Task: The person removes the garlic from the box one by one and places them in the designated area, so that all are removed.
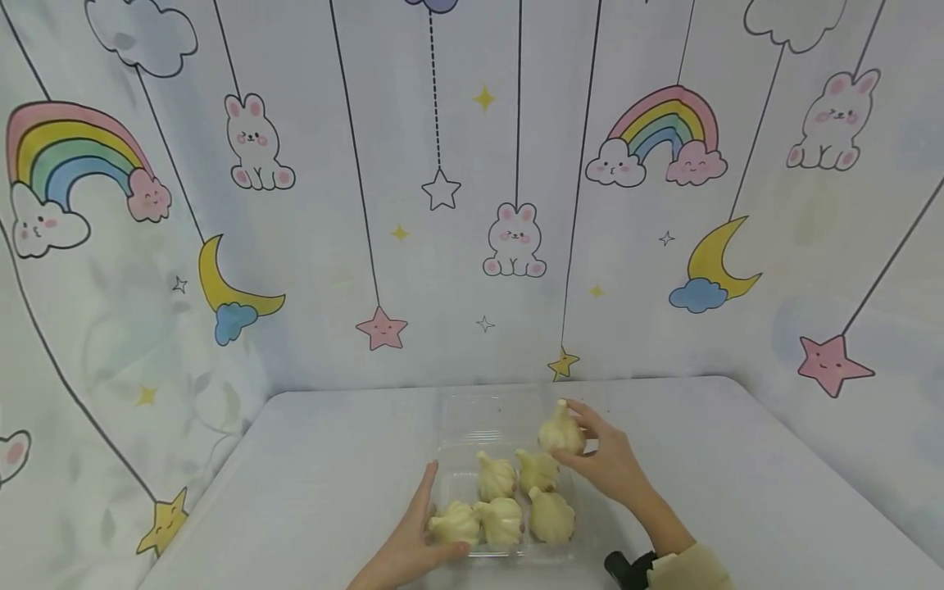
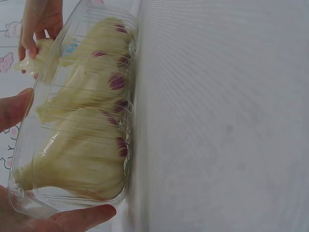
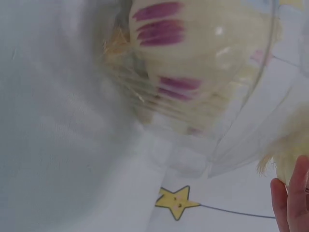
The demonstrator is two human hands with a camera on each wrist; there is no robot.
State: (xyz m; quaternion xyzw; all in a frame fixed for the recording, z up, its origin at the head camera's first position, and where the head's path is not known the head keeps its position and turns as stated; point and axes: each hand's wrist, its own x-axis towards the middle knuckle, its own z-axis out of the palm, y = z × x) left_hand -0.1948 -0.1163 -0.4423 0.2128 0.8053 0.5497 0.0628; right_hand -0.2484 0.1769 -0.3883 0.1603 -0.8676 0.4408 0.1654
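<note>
My right hand [image 1: 606,459] pinches a garlic bulb [image 1: 559,434] by the far right corner of the clear plastic container [image 1: 525,552]; left hand [image 1: 410,537] spread wide against its near left corner. Bulb probably light, firm, slightly slippery; grip round belly, not neck.

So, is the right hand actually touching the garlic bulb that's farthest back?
Touching. The head view shows it: the right hand pinches the garlic bulb, with the thumb against its lower part and fingers at its upper side.
</note>
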